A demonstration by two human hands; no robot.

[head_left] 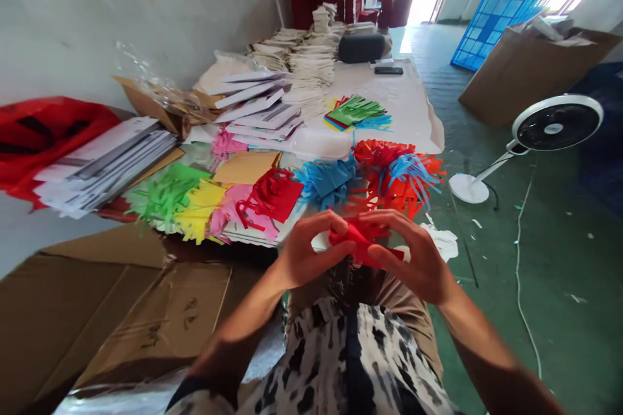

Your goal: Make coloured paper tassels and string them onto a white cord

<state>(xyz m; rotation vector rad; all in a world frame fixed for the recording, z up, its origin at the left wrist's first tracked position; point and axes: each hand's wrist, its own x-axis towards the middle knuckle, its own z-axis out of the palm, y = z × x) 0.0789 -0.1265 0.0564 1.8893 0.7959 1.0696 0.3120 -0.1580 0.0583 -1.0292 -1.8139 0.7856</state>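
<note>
Bordering the tabletop [406,94] on the left, a grey wall [195,6] is seen, while the right edge is bounded by green floor [564,259], where open room is left between the tabletop and a white-rimmed fan [557,123]. A bare white stretch is shown at the tabletop's far right, with a phone [388,71] and a dark case [361,47] placed toward its far end. The near left edge is crowded: green fringed paper [168,198] and yellow fringed paper [199,207] are spread up to it, and the space beside it is taken up by an opened cardboard box [121,298]. Farther right, a blue fringed bundle [328,181] and an orange-red fringed bundle [379,172] are laid just beyond the hands.

A red paper piece [363,243] is held by the near edge, above the lap [413,318], between the left hand [309,246] and the right hand [418,256]. Its left end is pinched between the left thumb and fingers; its right part is gripped with the right fingers arched along the far side and the thumb pressed on the near side. Its exact folds are blurred.
</note>
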